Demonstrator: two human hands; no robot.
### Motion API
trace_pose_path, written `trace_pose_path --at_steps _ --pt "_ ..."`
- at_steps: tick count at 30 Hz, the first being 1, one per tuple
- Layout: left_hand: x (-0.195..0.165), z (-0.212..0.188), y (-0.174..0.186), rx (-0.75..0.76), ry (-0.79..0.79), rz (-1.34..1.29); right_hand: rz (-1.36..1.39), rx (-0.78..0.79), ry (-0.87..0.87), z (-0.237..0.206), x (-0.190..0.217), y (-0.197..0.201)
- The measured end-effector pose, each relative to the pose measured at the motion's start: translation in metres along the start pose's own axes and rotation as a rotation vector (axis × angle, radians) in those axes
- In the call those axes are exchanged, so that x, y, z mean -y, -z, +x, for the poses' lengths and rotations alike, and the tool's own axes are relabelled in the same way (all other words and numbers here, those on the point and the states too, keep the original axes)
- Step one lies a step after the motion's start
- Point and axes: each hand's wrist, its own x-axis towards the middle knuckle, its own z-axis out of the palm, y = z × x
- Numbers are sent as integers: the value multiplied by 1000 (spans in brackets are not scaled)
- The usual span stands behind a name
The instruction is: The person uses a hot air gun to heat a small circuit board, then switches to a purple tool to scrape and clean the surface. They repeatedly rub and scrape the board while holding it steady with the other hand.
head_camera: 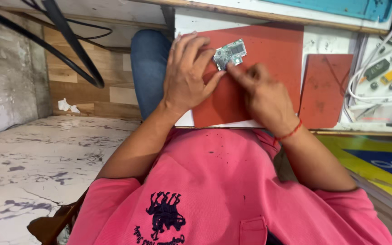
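Observation:
A small green circuit board (230,53) lies over a red work mat (273,45) on the white bench. My left hand (186,78) grips the board's left edge between fingertips and thumb. My right hand (263,97), with a red thread around its wrist, points its index finger onto the board's lower edge; the other fingers are curled in. I cannot tell whether the board rests on the mat or is lifted slightly off it.
A smaller red mat (325,90) lies to the right, with white cables (364,79) and small tools (384,71) beyond it. My jeans-clad knee (148,63) is left of the bench. Black cables (73,50) hang over the marble floor (32,159).

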Motion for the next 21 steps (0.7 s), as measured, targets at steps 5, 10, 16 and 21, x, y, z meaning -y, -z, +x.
trace_pose_path --at_steps 5,10,16,21 --pt "-1 0 1 -7 15 -29 23 -44 57 -1 1 -1" --pt "0 -1 0 10 16 -15 2 -61 -91 0 3 1" --pt "2 -1 1 13 17 -11 -5 11 -80 8 13 0" --pt "1 -1 2 1 33 -6 -21 97 -47 5 18 4"
